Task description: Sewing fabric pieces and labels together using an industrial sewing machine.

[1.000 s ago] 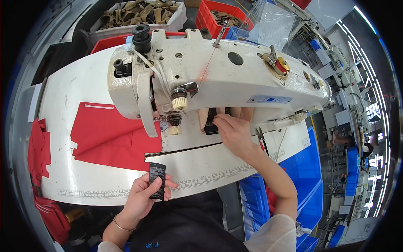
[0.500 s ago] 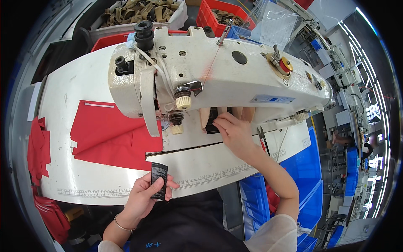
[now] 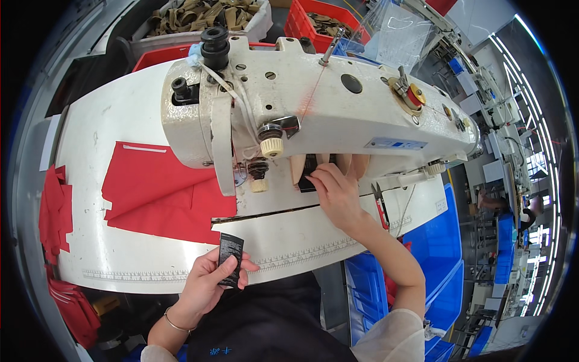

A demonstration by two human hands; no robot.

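Observation:
My left hand (image 3: 205, 283) pinches a black printed care label (image 3: 231, 250) between thumb and fingers, over the table's front edge. My right hand (image 3: 339, 196) reaches under the arm of a white sewing machine (image 3: 283, 84). Its thumb and fingertips are pressed together beside a small stack of black labels (image 3: 307, 182); what lies between them is too small to make out. Pale tan pieces (image 3: 344, 163) stand around that stack, partly behind my fingers. A folded red fabric piece (image 3: 157, 202) lies left of the needle area, one edge beneath the machine head.
Thread snips (image 3: 380, 205) with red handles lie right of my right hand. More red fabric (image 3: 55, 211) hangs at the table's left edge. Blue bins (image 3: 443, 241) stand at the right. Behind the machine are a red crate (image 3: 307, 30) and a white sack (image 3: 261, 25) of tan pieces.
The view has shifted slightly. Both hands keep nearly the same places, the left with its label and the right at the black stack.

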